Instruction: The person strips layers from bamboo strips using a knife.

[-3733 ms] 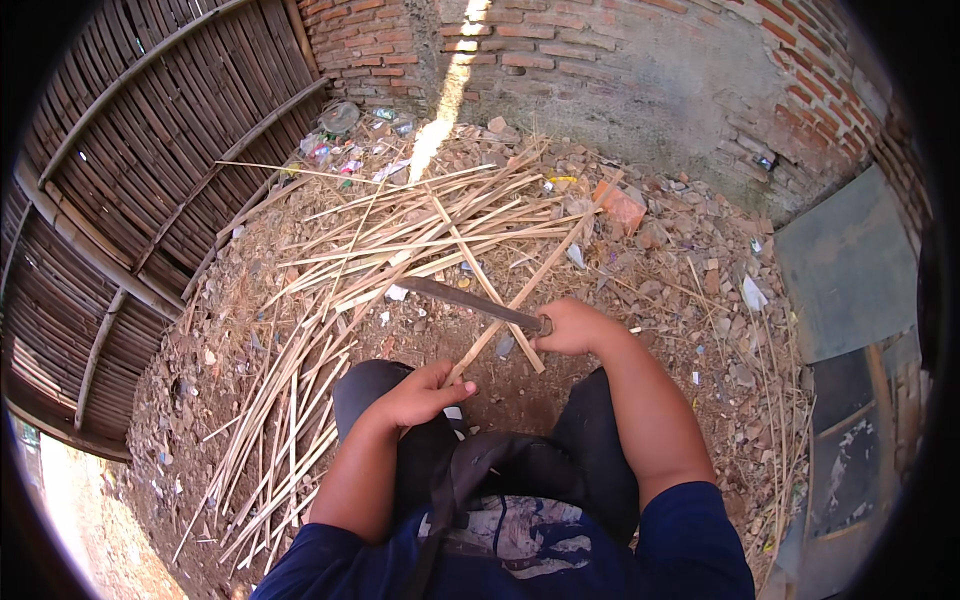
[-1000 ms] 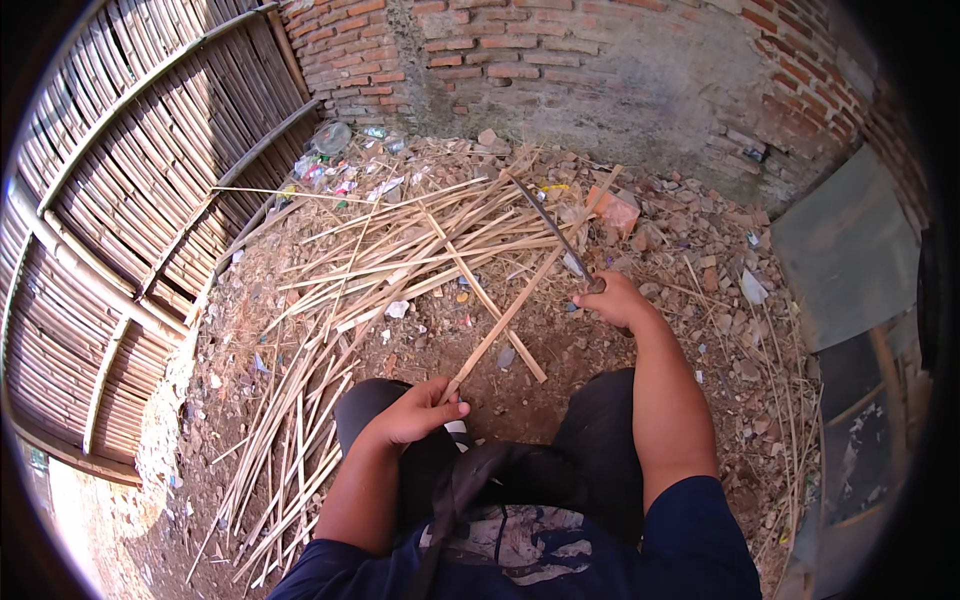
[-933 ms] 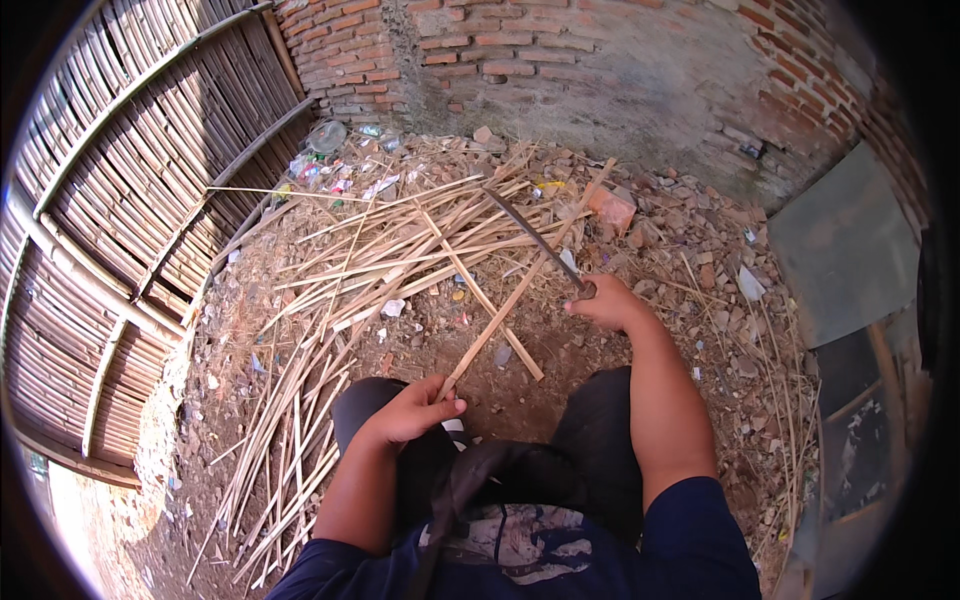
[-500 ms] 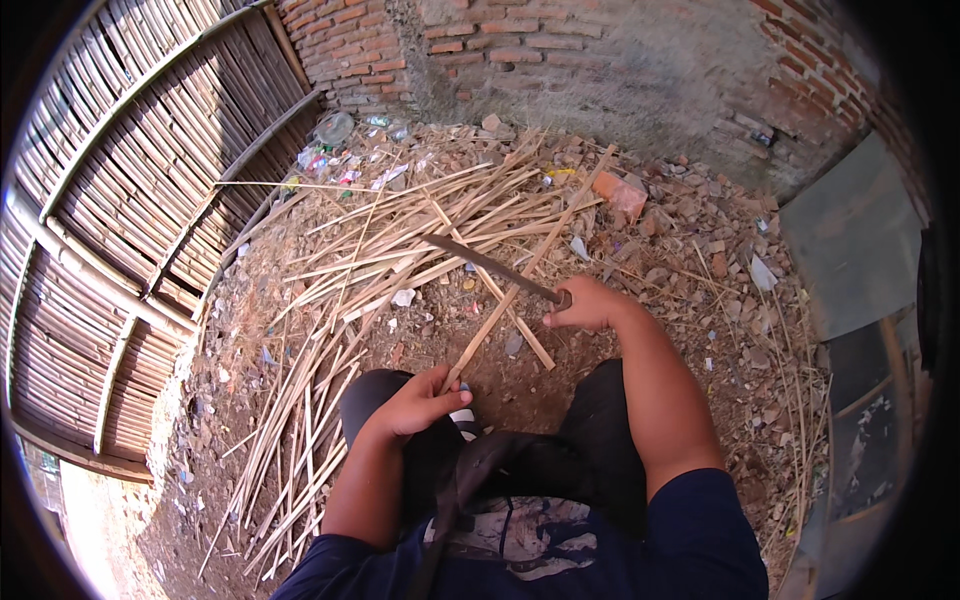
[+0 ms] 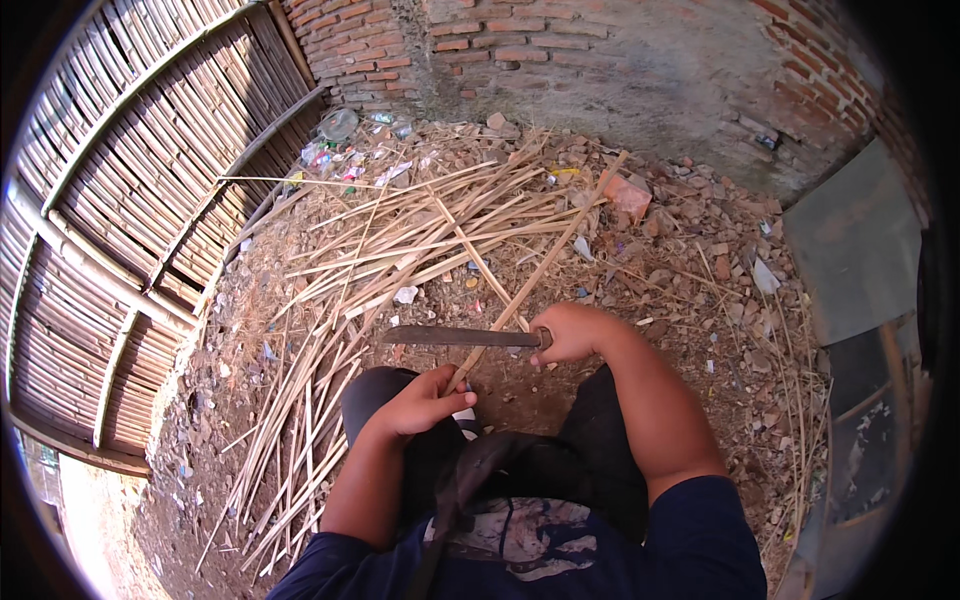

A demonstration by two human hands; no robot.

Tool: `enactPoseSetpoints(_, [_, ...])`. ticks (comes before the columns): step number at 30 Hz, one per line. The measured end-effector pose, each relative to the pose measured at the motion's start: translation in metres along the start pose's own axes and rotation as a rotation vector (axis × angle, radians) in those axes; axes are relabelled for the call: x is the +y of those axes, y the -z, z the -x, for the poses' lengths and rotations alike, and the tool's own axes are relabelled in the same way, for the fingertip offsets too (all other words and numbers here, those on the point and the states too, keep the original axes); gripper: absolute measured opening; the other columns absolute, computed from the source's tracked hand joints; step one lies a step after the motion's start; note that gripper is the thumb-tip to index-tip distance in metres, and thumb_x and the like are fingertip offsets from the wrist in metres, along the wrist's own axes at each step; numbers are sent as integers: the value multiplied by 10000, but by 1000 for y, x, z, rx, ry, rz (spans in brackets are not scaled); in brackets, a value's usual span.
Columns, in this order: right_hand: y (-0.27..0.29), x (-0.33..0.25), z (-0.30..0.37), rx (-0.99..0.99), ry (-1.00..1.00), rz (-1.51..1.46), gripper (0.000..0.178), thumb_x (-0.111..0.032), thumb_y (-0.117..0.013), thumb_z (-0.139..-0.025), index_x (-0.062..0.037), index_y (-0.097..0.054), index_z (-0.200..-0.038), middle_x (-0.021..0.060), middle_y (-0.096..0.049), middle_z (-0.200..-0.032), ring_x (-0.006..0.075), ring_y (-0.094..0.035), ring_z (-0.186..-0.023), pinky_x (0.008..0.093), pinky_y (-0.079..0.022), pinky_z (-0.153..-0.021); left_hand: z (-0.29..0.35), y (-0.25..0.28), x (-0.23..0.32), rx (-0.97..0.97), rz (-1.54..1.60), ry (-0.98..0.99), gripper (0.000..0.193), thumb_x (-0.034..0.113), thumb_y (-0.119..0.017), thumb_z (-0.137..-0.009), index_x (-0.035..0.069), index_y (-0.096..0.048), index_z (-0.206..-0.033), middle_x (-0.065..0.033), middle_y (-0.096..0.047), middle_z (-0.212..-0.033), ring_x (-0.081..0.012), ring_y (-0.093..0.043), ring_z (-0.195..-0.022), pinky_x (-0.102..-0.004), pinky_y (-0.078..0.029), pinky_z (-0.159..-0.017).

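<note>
A long pale bamboo strip (image 5: 560, 247) slants away from me to the upper right, its near end gripped between the thumb and fingers of my left hand (image 5: 424, 402). My right hand (image 5: 572, 333) is wrapped round the handle of a machete (image 5: 455, 337). The dark blade points left and crosses over the strip a little beyond my left fingers; whether it touches the strip I cannot tell. Under the held strip lies another bamboo strip (image 5: 470, 245), crossing it, with its near end behind the blade and my right hand.
Many loose bamboo strips (image 5: 420, 262) lie piled ahead and to the left. A broken brick (image 5: 627, 197) sits among rubble near the brick wall (image 5: 600, 75). A bamboo slat fence (image 5: 130, 180) stands at left, grey panels (image 5: 855, 240) at right.
My right hand has drawn the machete nearer and slightly left, turning the blade from slanted to almost level across the strip. The left hand has barely moved.
</note>
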State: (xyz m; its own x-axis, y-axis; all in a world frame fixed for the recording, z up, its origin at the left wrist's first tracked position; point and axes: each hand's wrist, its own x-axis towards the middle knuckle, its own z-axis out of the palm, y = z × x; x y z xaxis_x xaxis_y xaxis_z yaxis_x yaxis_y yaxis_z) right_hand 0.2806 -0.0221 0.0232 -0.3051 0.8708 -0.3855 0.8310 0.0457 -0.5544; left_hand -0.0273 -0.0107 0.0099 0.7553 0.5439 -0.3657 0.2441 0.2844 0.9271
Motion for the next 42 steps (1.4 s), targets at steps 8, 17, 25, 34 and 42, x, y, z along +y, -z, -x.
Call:
enactPoseSetpoints(8, [21,62,2,338,-313,-217,770,-454,-802,-784,13,-568,-1351,208,-641,-1165,314,-640,-1021,399,-505,-879,-7,5,-9,4,-58,-27,305,272,-759,-893,64,-554,-981,58,-503,-841,-54,-454,-785,-227,-367,-692])
enactPoseSetpoints(17, [-6,12,-1,7,70,1,519,-399,-802,-777,-26,-690,-1120,136,-706,-836,281,-698,-759,409,-536,-736,-2,0,-3,35,-40,0,296,276,-759,-892,72,-553,-946,58,-507,-823,-52,-447,-758,-230,-363,-668])
enactPoseSetpoints(25, [17,73,-5,314,-365,-520,460,-364,-806,-821,19,-632,-1007,112,-648,-811,184,-647,-641,354,-506,-598,-7,3,-7,50,-130,-27,301,302,-763,-891,85,-556,-912,59,-492,-773,-57,-439,-721,-235,-350,-637])
enactPoseSetpoints(34, [-5,17,-6,61,-6,-51,478,-415,-818,-747,-73,-717,-1067,128,-717,-919,281,-686,-888,413,-520,-786,-3,2,-4,30,-93,-38,269,286,-746,-910,106,-547,-892,84,-478,-768,-42,-423,-712,-228,-340,-623])
enactPoseSetpoints(42, [13,92,-12,415,-268,-746,265,-211,-796,-848,-52,-587,-883,11,-590,-663,109,-520,-505,318,-446,-514,-7,5,-5,11,-67,-31,260,263,-749,-906,109,-539,-908,83,-472,-768,-38,-412,-699,-220,-329,-614])
